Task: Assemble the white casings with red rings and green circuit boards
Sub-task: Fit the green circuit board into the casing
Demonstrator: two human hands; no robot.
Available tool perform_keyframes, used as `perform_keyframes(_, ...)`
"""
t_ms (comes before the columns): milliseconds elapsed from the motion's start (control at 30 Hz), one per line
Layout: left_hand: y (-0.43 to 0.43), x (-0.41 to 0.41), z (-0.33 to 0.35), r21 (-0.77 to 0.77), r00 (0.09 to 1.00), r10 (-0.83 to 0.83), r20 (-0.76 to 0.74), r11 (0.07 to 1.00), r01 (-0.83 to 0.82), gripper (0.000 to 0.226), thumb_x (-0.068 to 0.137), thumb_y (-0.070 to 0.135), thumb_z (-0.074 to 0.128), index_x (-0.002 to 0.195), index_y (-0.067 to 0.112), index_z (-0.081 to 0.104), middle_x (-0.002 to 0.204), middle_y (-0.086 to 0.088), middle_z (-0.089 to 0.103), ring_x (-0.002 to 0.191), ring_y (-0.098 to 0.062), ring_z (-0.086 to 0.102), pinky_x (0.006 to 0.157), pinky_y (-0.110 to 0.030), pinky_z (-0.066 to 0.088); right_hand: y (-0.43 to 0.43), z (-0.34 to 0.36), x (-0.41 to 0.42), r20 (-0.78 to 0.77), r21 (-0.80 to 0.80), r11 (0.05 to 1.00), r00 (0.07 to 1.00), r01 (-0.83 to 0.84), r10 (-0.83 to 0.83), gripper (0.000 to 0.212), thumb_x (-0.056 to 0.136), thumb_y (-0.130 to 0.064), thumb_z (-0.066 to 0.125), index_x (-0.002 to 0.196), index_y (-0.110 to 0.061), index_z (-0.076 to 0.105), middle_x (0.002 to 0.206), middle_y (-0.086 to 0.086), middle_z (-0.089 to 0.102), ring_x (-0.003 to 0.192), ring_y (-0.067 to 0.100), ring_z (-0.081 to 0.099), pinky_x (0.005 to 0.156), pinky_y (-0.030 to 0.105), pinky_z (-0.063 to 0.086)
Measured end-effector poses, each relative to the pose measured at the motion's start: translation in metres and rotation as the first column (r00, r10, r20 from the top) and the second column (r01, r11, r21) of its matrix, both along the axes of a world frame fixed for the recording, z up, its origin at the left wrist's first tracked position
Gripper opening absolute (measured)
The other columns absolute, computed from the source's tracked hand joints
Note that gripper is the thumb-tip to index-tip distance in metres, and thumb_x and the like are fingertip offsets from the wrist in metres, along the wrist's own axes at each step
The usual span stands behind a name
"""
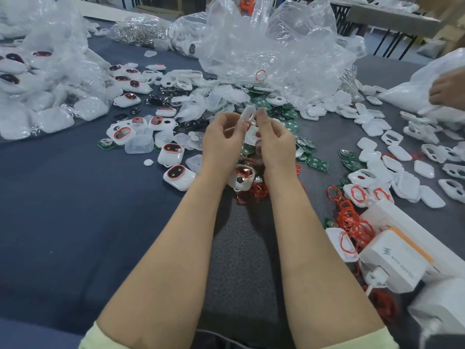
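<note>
**Holding one white casing above a crowded surface**

Spreading across the whole view, the dark surface [63,210] carries everything. A big heap of clear plastic bags [276,46] rises at its far middle, and a bagged pile of casings [37,96] sits at far left. Loose white casings [402,152] lie scattered on the right, near another person's hand [446,89] on a white bag. A white charger [392,260] lies at near right, just beside a tangle of red rings [352,220].

Both bare forearms reach forward at centre. The left hand [221,144] and right hand [276,144] are raised, each grip pinching the edge of one held casing [246,117] between curled fingertips, above the clutter. Green circuit boards [318,163] lie beyond and right of the hands. Casings fitted with rings [171,153] sit to the left.
</note>
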State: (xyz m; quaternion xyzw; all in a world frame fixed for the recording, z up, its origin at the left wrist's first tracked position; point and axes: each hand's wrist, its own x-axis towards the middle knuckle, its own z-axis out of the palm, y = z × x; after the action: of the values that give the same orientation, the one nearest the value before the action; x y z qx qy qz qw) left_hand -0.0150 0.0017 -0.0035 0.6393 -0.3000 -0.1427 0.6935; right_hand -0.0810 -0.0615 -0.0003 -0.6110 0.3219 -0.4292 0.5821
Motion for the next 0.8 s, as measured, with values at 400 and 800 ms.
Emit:
perform_keyframes(400, 0.002, 0.0, -0.003, 0.095, 0.971, 0.125, 0.202, 0.985, -0.147, 0.024, 0.093, 0.025, 0.061, 0.111, 0.009, 0.059, 0.105, 0.003, 0.062, 0.088, -0.004, 0.059, 0.08, -0.013, 0.045, -0.006, -0.004, 0.001, -0.065, -0.021, 0.993, 0.991, 0.119, -0.12, 0.015, 0.095, -0.017, 0.055, 0.087, -0.018, 0.067, 0.077, -0.001, 0.066, 0.073, 0.015, 0.063, 0.072, 0.04, 0.054)
perform_keyframes(800, 0.006, 0.014, -0.001, -0.034, 0.932, 0.291, -0.216, 0.952, -0.305, 0.016, 0.099, 0.021, 0.053, 0.093, 0.007, 0.058, 0.088, -0.003, 0.066, 0.07, -0.007, 0.069, 0.068, -0.024, 0.057, -0.001, 0.008, -0.008, -0.242, -0.226, 0.967, 0.955, 0.118, -0.173, 0.011, 0.091, -0.014, 0.056, 0.095, -0.017, 0.066, 0.088, -0.001, 0.066, 0.084, 0.014, 0.062, 0.073, 0.024, 0.05)
